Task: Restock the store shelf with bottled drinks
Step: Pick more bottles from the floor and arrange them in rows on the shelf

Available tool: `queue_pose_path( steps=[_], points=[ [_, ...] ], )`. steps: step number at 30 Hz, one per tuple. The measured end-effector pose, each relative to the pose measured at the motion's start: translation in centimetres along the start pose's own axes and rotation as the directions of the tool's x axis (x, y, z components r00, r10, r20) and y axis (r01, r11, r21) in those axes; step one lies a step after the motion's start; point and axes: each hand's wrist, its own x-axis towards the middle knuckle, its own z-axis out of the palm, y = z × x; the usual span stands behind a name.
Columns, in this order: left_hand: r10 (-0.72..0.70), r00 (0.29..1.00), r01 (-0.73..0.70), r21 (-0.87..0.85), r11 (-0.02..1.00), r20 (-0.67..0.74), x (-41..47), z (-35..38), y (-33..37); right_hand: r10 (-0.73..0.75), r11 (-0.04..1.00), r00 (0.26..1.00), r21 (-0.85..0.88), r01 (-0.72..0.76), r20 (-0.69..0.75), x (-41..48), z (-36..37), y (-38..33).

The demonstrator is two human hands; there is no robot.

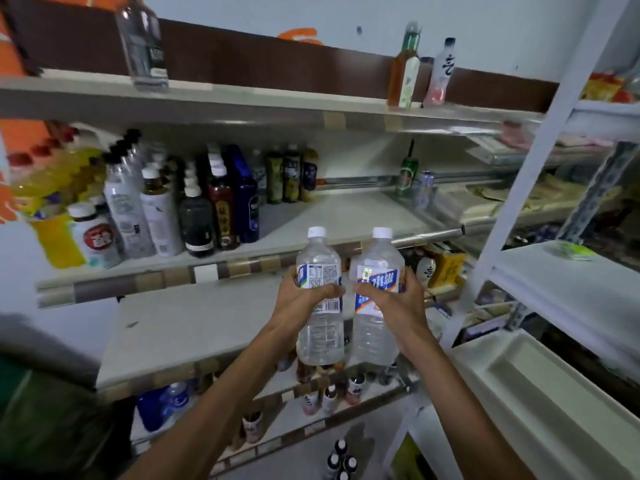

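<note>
While upright, two clear-liquid bottles

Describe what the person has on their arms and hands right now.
The left hand and right hand are bare: no gloves, no watch or band at either wrist. The left arm and right arm are uncovered down to the frame's edge, no sleeve in view.

White rack w/ snack pkts, rt.

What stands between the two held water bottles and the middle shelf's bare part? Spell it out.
Nothing visible. The water bottles, in left hand and right hand, face the bare stretch; dark bottles stand left of it.
</note>
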Motion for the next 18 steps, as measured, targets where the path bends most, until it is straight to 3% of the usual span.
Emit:
queue_pose_path(
  steps=[18],
  points=[
    [0.029,0.989,-0.034,-0.028,0.999,-0.145,5.9,-6.1,1.0,-0.046,0.999,0.989,-0.009,0.048,0.138,6.4,8.5,0.0]
  ],
)
